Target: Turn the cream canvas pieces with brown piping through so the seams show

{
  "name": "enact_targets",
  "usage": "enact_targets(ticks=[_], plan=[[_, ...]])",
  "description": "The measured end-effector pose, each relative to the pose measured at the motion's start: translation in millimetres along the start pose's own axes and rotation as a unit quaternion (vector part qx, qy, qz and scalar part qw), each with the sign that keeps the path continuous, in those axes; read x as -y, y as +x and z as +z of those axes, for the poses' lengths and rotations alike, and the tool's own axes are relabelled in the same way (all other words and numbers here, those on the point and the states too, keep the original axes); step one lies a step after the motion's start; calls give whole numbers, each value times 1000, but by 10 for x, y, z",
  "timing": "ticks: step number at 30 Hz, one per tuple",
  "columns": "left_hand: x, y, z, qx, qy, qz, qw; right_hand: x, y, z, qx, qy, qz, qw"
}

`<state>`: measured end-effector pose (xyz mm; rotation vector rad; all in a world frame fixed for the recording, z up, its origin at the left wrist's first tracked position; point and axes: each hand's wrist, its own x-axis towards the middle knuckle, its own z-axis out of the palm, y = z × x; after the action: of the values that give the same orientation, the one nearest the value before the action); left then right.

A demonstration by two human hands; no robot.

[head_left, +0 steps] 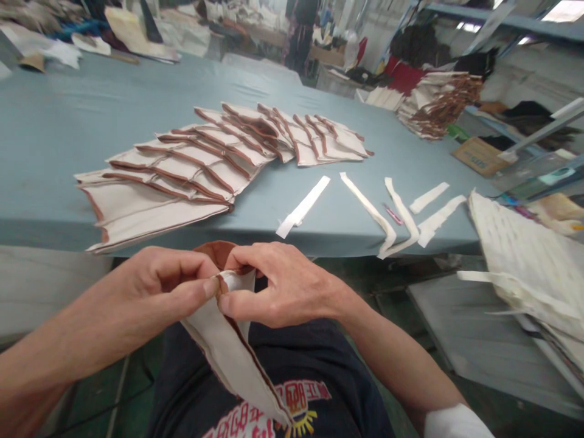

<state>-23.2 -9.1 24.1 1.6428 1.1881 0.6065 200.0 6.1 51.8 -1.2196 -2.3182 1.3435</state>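
Between my two hands is a cream fabric piece with brown edging [232, 356], its long end hanging down over my dark apron. My left hand [159, 292] pinches its upper edge between thumb and forefinger. Close beside it, my right hand [283, 286] grips the same edge, thumb in front and fingers behind. Part of the piece's brown top is hidden behind my fingers. On the table ahead, an overlapping row of similar cream pieces with brown edges [159, 213] fans out from the left toward the middle.
The blue-grey table [55, 140] has its near edge just beyond my hands. White strips [303, 207] and a small pink tool [392, 214] lie right of the row. A stack of brown-edged pieces [438, 103] and a cardboard box [477, 157] stand far right. A person [301, 30] stands behind.
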Motion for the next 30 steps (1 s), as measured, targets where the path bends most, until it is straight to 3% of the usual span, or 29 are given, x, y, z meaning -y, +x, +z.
enact_targets(ticks=[2,5,10,18,26,30], plan=[[24,-22,5,15,-13,-1,1000,1,12,29,-2,15,9,1000],[58,-51,24,-7,-24,-41,999,19,26,116,-21,20,26,999],[108,-82,78,-22,-105,-79,991,92,-15,198,-74,0,5,997],[52,-154,103,-2,-239,-55,969,31,-12,47,6,80,-35,996],[330,-235,-105,130,-125,-31,983,-96,-3,92,48,100,-41,993],[276,-211,-208,140,-17,-5,990,-41,0,116,42,73,-37,996]])
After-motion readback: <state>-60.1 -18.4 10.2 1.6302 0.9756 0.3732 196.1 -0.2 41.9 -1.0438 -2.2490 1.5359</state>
